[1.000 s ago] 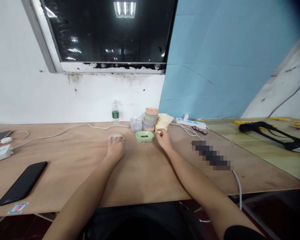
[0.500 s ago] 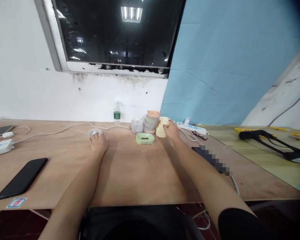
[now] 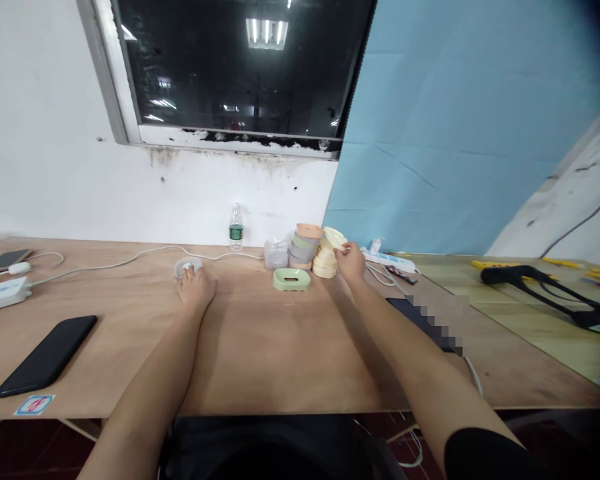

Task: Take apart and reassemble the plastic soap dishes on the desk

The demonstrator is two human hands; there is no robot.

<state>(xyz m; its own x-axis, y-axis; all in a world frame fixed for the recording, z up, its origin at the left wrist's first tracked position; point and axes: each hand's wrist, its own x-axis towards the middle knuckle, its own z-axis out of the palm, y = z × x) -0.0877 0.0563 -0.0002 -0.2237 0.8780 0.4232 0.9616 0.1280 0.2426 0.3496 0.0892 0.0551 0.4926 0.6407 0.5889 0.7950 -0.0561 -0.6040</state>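
Observation:
My right hand is closed on the edge of a cream-coloured dish, lifted and tilted above a stack of similar cream dishes. My left hand lies on the table at the left, its fingers closed at a small whitish round dish; a white piece shows by the fingertips, but its kind is unclear. Between the hands sits a pale green soap dish with a slot in its bottom. Behind it stand a stack of orange, green and grey dishes and some translucent dishes.
A plastic bottle stands against the wall. A black phone lies at the left front, and a dark, partly blurred device lies beside my right forearm. Power strips and white cables lie along the back and left.
My right hand has raised the top cream dish off its stack and tilted it, shifting slightly to the right. My left hand stays at the whitish dish, its fingers slightly shifted.

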